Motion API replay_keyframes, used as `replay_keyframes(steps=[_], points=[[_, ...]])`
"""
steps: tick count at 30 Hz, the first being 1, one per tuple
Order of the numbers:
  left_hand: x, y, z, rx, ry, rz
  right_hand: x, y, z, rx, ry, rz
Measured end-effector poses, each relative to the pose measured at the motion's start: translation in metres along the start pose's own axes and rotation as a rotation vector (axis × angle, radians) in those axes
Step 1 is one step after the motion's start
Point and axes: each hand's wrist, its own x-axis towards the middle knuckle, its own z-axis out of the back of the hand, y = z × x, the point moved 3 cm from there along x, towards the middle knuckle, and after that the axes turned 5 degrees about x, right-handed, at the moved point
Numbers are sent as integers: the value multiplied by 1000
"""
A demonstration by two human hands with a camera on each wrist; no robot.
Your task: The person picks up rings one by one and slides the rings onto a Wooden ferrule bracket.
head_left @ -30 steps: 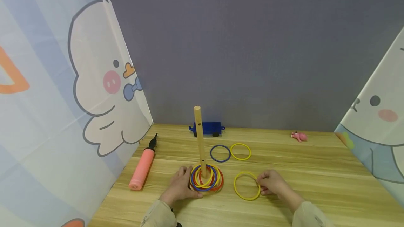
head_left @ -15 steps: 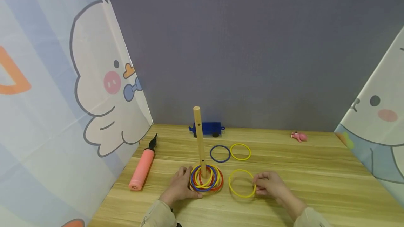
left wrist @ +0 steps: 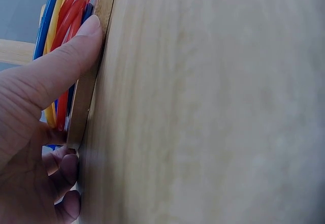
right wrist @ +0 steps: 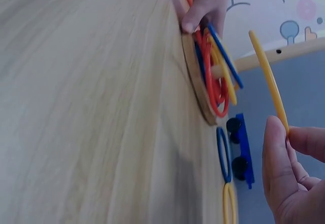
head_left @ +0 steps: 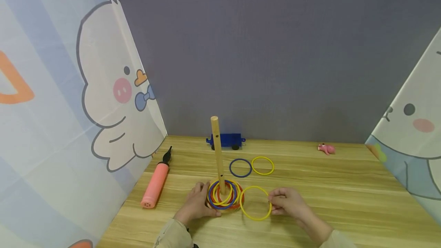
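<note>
A wooden post (head_left: 218, 152) stands upright on a flat wooden base (left wrist: 84, 107). Several blue (head_left: 222, 208), yellow and red (head_left: 243, 199) rings lie loosely stacked around its foot. My left hand (head_left: 196, 204) grips the base at its left side; the left wrist view shows the thumb across the base edge, with the other fingers partly hidden. Between thumb and fingers my right hand (head_left: 289, 204) pinches a yellow ring (right wrist: 269, 76) by its right edge. That ring is raised off the table and tilted, just right of the stack; in the head view its left edge borders the stacked rings.
Behind the stack, a blue ring (head_left: 240, 177) and another yellow ring (head_left: 263, 175) lie flat, side by side. A blue toy wagon (head_left: 231, 140) stands near the back wall. At left lies a pink hand pump (head_left: 155, 185); a small pink toy animal (head_left: 326, 149) sits back right.
My right hand has carried the yellow ring leftward, closer to the post, with the ring rising and tilting slightly. The left hand and the stand have stayed in place.
</note>
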Motion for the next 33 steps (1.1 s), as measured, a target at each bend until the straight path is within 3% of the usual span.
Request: replay_keyframes(steps=[9,19,33], points=[[2,1,0,13,-2,2,-2,13,-14,-13,2,36],[2,1,-2,15,3,2,-2,34,-29,42,19,95],[1,1,-2,29,-12,-4,-7,77,-44,73,-8,176]])
